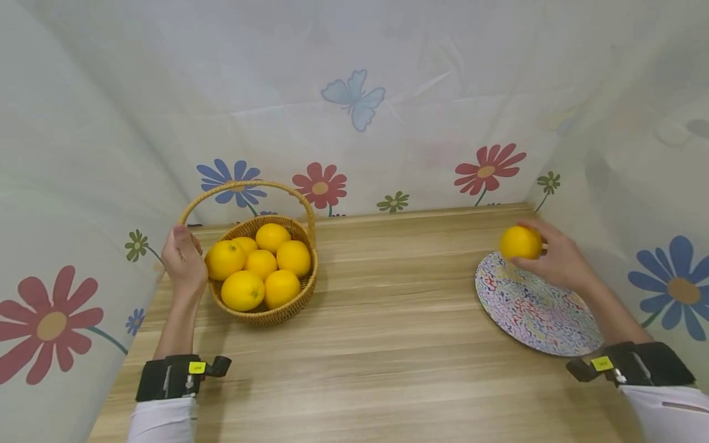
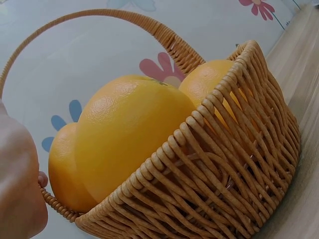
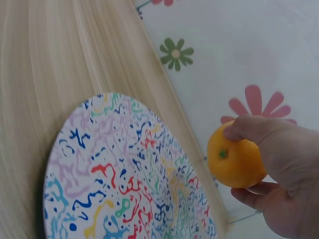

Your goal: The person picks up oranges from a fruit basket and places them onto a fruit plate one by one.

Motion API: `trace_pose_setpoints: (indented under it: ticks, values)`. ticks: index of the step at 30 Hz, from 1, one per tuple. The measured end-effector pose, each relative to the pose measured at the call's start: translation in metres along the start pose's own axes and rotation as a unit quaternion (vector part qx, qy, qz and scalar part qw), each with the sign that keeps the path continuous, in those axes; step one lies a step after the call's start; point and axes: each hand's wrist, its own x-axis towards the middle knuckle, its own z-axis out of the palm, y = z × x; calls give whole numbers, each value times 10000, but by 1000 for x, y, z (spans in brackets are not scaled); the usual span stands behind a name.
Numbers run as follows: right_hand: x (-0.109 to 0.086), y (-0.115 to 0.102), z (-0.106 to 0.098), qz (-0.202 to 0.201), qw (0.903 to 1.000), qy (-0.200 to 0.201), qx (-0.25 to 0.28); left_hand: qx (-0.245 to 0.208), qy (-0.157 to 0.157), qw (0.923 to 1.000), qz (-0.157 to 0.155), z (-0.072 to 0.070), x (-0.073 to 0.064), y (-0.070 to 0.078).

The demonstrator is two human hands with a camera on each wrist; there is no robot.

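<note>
My left hand [image 1: 185, 258] grips the left side of the arched handle [image 1: 249, 184] of a wicker basket [image 1: 311, 289]. Several oranges [image 1: 242, 290] fill that basket; the left wrist view shows a large orange [image 2: 129, 134] close up behind the woven rim. Over on the right, my right hand [image 1: 556, 258] holds a single orange [image 1: 520, 242] between thumb and fingers. It is above the far edge of a round plate [image 1: 537, 314] with a colourful squiggle pattern. In the right wrist view, the green stem end of the held orange [image 3: 234, 159] faces the camera.
Both basket and plate stand on a wood-grain table [image 1: 388, 344]. A white sheet [image 1: 421, 123] printed with flowers and a butterfly hangs behind the table and along its two sides. Bare wood lies between the basket and the plate.
</note>
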Motion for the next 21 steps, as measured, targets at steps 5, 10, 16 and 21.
trace_pose_setpoints:
  ticks: [5,10,16,21]
  values:
    - [5,10,0,249,9990,-349,-83,42,-4,10000,-58,-1,0,0]
    - [10,19,5,219,9985,-438,-257,46,17,10000,6,0,0,-1]
    - [13,27,8,195,9969,-618,-441,94,92,9999,-60,1,0,-5]
    - [16,28,9,223,9964,-709,-410,54,127,9999,-14,1,1,-5]
